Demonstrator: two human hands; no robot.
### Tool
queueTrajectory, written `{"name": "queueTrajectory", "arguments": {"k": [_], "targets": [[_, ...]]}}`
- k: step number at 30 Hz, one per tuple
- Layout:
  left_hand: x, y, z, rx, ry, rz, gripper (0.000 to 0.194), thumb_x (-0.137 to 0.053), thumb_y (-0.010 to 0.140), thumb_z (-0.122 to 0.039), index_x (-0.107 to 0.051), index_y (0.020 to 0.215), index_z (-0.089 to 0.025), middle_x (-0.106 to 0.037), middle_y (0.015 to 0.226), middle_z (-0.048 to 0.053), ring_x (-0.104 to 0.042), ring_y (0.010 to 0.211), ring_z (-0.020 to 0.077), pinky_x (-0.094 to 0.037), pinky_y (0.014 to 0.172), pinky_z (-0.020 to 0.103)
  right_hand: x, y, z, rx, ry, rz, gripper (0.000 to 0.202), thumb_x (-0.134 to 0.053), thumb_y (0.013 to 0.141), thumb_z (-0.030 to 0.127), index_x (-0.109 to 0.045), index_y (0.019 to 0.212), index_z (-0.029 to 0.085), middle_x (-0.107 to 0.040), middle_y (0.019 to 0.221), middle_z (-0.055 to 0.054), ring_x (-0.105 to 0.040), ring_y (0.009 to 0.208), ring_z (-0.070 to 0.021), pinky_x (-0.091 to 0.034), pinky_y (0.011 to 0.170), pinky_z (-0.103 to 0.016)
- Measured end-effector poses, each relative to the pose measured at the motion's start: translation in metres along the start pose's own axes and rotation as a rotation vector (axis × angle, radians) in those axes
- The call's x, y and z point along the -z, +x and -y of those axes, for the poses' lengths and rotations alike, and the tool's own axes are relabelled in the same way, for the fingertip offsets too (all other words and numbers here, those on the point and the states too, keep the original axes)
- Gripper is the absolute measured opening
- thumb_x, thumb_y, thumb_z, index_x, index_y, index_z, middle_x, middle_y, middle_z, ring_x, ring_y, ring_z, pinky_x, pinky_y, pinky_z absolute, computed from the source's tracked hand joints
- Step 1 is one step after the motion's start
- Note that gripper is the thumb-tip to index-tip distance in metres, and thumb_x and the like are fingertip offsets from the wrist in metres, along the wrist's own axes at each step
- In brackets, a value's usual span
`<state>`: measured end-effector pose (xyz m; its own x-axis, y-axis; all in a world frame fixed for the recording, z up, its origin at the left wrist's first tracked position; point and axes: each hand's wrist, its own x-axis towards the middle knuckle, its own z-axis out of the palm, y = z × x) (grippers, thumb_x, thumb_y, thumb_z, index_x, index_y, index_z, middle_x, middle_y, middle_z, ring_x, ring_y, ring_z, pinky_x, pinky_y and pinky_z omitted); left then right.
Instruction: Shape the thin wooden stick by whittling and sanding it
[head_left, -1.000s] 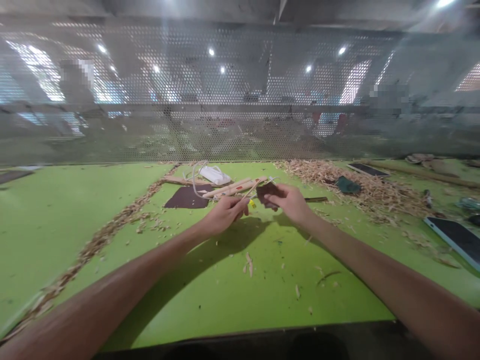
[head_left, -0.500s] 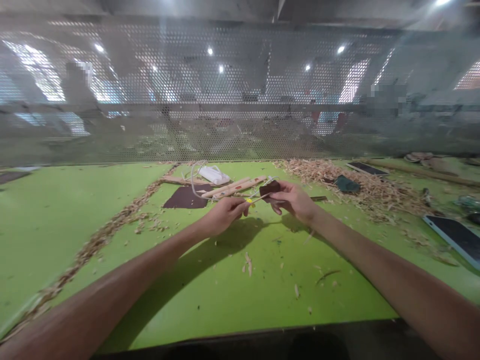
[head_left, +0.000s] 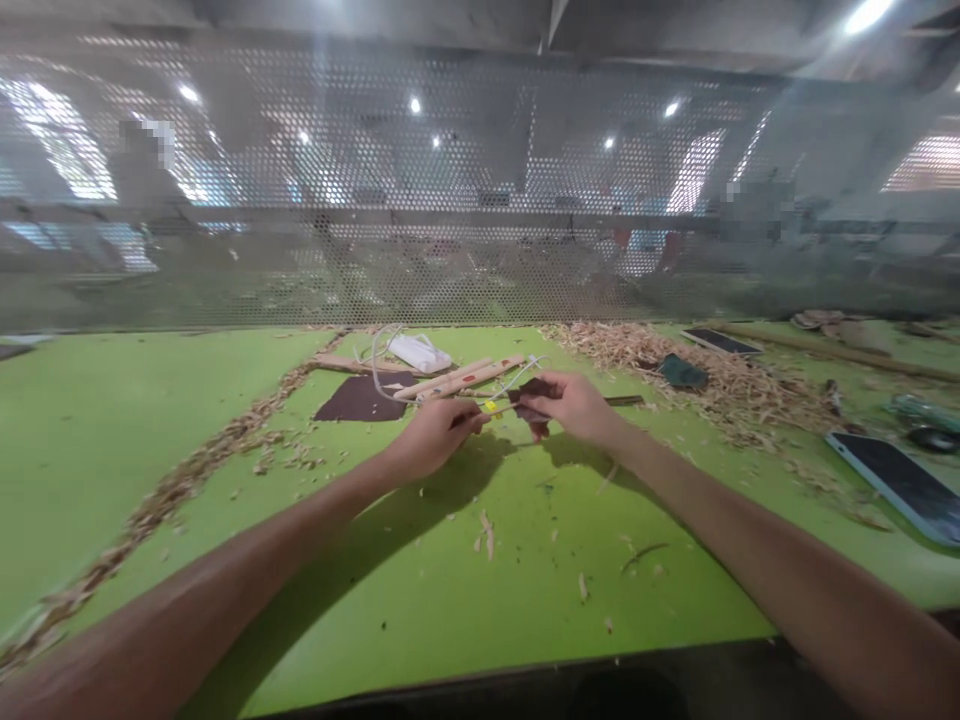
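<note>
My left hand (head_left: 433,438) is closed on one end of a thin pale wooden stick (head_left: 504,409), with a small yellow piece (head_left: 492,407) beside its fingertips. My right hand (head_left: 576,408) pinches a dark brown piece of sandpaper (head_left: 529,398) against the stick's other end. How far the paper wraps round the stick is hidden by the fingers. Both hands are just above the green table (head_left: 465,570). Beyond my left hand lies a flat dark brown sheet (head_left: 360,398), along with pale wooden sticks (head_left: 457,380) with small coloured marks.
A white power strip (head_left: 420,352) with a looping cable lies behind the sticks. Wood shavings (head_left: 750,385) heap at the back right near a dark green cloth (head_left: 682,371). At right lies a phone (head_left: 900,485). A perforated screen (head_left: 480,240) closes off the far edge.
The sandpaper in my right hand has folded down round the stick, and the fingers have closed more over it. The view has shifted slightly right; the left hand keeps its grip.
</note>
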<state>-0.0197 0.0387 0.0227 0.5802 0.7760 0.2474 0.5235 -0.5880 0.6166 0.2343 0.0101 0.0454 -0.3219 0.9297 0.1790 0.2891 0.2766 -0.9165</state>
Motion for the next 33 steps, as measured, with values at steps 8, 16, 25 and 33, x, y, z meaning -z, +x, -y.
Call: {"name": "queueTrajectory", "arguments": {"k": [8,16,25,33], "targets": [[-0.005,0.002,-0.001,-0.035,0.002,-0.014,0.031,-0.054,0.101,-0.033,-0.067,0.079,-0.015,-0.062,0.068,0.002,-0.049,0.059,0.0154,-0.031,0.056,0.026,-0.001,0.000,0.001,0.013,-0.001,0.055,0.023,-0.076,0.094,0.039,-0.066,0.087,0.019,-0.072,0.072,-0.004,-0.071,0.061,-0.0185,-0.062,0.059,-0.036],[-0.015,-0.001,-0.010,-0.129,-0.028,-0.070,0.021,-0.053,0.102,-0.023,-0.071,0.099,-0.015,-0.074,0.092,0.008,-0.061,0.075,0.0190,-0.040,0.065,0.026,-0.025,-0.002,0.004,0.038,-0.019,0.056,0.016,-0.069,0.096,0.030,-0.062,0.085,0.020,-0.072,0.069,-0.002,-0.071,0.058,-0.0175,-0.059,0.055,-0.031],[-0.002,-0.002,-0.013,-0.068,-0.070,0.033,0.026,-0.054,0.101,-0.028,-0.063,0.079,-0.016,-0.065,0.072,0.002,-0.053,0.062,0.0149,-0.033,0.058,0.025,-0.030,-0.008,0.008,0.159,-0.167,-0.012,0.007,-0.068,0.092,0.022,-0.074,0.091,0.019,-0.072,0.073,-0.001,-0.065,0.060,-0.0144,-0.054,0.060,-0.028],[0.003,-0.002,-0.014,-0.080,-0.122,0.053,0.026,-0.048,0.103,-0.028,-0.071,0.103,-0.015,-0.066,0.072,0.002,-0.055,0.060,0.0146,-0.037,0.057,0.025,-0.022,-0.005,0.000,0.087,-0.014,0.009,0.024,-0.069,0.093,0.034,-0.082,0.109,0.021,-0.078,0.094,-0.008,-0.073,0.073,-0.0194,-0.062,0.070,-0.037]]}}
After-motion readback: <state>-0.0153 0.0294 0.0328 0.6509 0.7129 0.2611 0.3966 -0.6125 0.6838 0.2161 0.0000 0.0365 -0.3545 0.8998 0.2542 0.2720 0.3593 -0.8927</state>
